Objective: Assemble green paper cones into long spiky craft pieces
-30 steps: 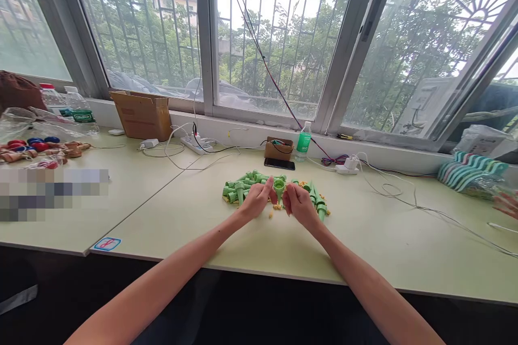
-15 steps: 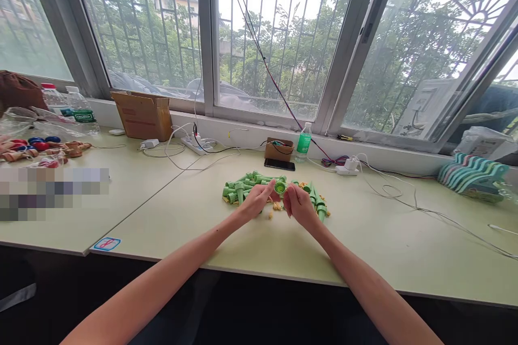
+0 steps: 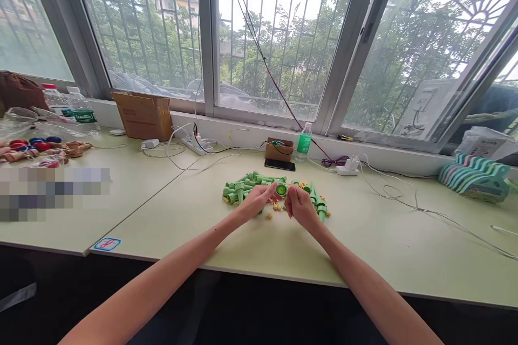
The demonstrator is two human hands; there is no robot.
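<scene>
Two hands meet over one green piece (image 3: 281,189), its round mouth turned towards the eyes, presumably for a look inside.
The left hand's (image 3: 258,201) fingers look clamped on it; the right hand's (image 3: 300,205) are curled together beside the rim, pinching what, I can't tell. Close around lie yellow bits (image 3: 277,206) and green cones (image 3: 239,188), too overlapped to count, likely kept within reach; beyond, one phone (image 3: 279,165), one bottle (image 3: 304,143).
</scene>
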